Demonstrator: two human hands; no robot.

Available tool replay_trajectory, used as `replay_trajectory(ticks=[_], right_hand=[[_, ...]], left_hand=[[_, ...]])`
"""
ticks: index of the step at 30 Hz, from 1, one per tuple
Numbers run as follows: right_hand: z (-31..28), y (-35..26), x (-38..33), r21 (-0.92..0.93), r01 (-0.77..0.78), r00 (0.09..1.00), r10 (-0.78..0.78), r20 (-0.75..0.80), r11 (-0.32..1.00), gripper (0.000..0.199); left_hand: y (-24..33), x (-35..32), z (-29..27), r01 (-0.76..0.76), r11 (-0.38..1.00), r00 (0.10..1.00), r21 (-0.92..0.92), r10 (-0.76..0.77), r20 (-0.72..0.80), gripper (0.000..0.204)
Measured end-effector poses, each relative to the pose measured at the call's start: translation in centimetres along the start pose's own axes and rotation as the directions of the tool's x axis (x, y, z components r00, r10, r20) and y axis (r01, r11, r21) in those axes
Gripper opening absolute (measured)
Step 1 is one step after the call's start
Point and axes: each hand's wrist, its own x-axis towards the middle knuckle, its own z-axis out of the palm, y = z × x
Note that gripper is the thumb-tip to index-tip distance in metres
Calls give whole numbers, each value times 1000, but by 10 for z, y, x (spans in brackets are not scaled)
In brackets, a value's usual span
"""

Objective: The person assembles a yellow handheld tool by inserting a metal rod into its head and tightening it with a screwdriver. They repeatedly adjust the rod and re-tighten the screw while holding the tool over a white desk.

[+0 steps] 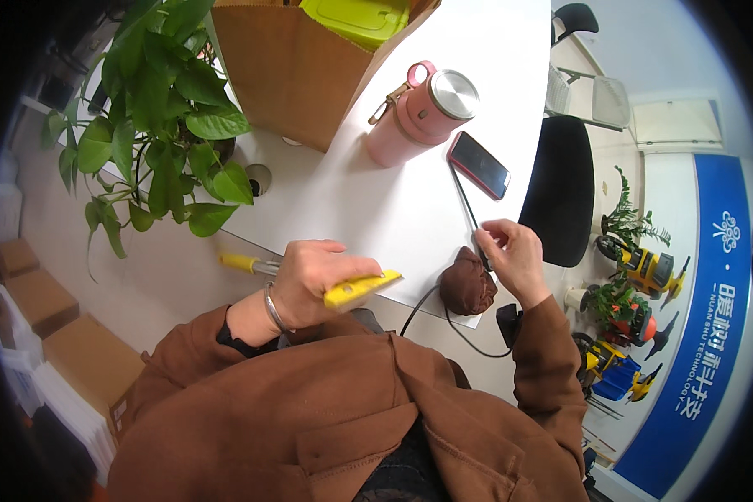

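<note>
Brown boxes [92, 360]: on the floor at the far left.
Leafy green plant [159, 125]: hangs over the table's left edge.
Brown paper bag [289, 79]: stands on the white table [343, 222], with a lime-green thing in its top.
Left hand [309, 276]: curled tight around the scraper, with a silver bangle [273, 308] on the wrist.
Yellow scraper [356, 291]: in the left hand, by the near table edge; I can't tell if its blade touches.
Pink flask [410, 125]: stands up, with a silver lid.
Brown pouch [467, 284]: crumpled, by the table corner.
Thin black stick [462, 192]: slants from near the phone down to the pouch.
Phone [479, 166]: lies flat, red edge.
Right hand [514, 255]: thumb and finger pinch the stick, just beside the pouch.
Black chair [560, 188]: right of the table.
</note>
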Motion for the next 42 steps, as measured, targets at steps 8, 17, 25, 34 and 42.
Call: replay_trajectory(ticks=[8,17,25,34,42], right_hand=[[55,120,-48,-341,-244,959,279,58,908,45],[77,128,-45,-313,-347,929,370,17,884,44],[86,124,-24,-324,-153,988,137,-70,934,36],[27,59,-134,276,-249,964,265,-21,928,21],[21,-6,-177,463,15,1000,-24,13,886,42]], left_hand=[[-21,17,-2,686,474,683,-552,-683,261,15],[-32,33,12,769,327,571,-550,-738,359,19],[-36,36,28,790,309,551,-529,-737,392,14],[-37,39,30,764,406,582,-502,-769,264,20],[-45,46,39,760,439,594,-479,-768,238,18]])
